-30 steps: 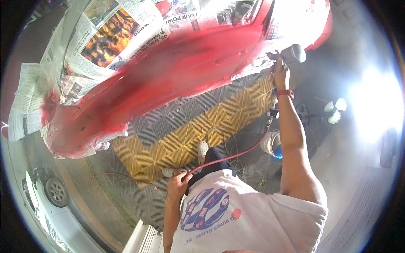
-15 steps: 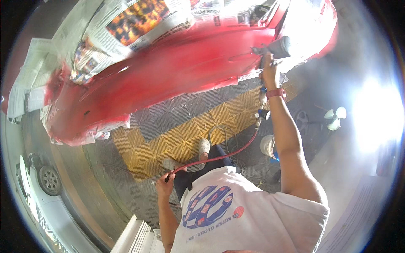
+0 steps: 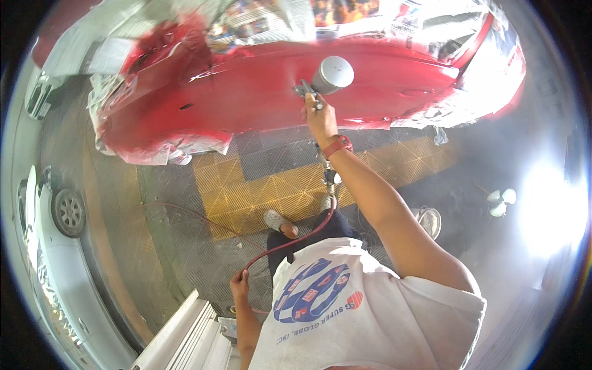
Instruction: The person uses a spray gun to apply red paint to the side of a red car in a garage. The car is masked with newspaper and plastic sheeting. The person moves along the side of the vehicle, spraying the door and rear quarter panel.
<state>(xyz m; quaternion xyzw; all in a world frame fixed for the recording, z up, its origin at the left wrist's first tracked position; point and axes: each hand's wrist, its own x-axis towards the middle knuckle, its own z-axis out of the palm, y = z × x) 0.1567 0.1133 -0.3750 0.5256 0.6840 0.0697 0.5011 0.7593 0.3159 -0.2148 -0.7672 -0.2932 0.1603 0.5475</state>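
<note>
My right hand point(image 3: 321, 120) is wrapped round the handle of a spray gun point(image 3: 306, 90), held out over a long red car panel point(image 3: 246, 86). A grey paint cup point(image 3: 333, 74) sits on top of the gun and leans to the right. Below the hand, fittings with a small round gauge point(image 3: 333, 177) join the gun to a red air hose point(image 3: 303, 239). The hose sags across the front of my legs. My left hand point(image 3: 239, 284) is closed on it, low and to the left. A faint haze hangs around the gun's nozzle.
Newspaper point(image 3: 345, 12) masks the car's upper and lower edges. Grey and yellow grid tiles point(image 3: 277, 191) cover the floor. A white bucket point(image 3: 428, 223) and a small fan point(image 3: 501, 201) stand to the right. A pale car point(image 3: 68, 277) is at left, near stacked white panels point(image 3: 185, 336).
My right hand has swept the spray gun left along the red panel. The hose has shifted left with it, while my left hand keeps its grip, slightly lower. The view has moved too.
</note>
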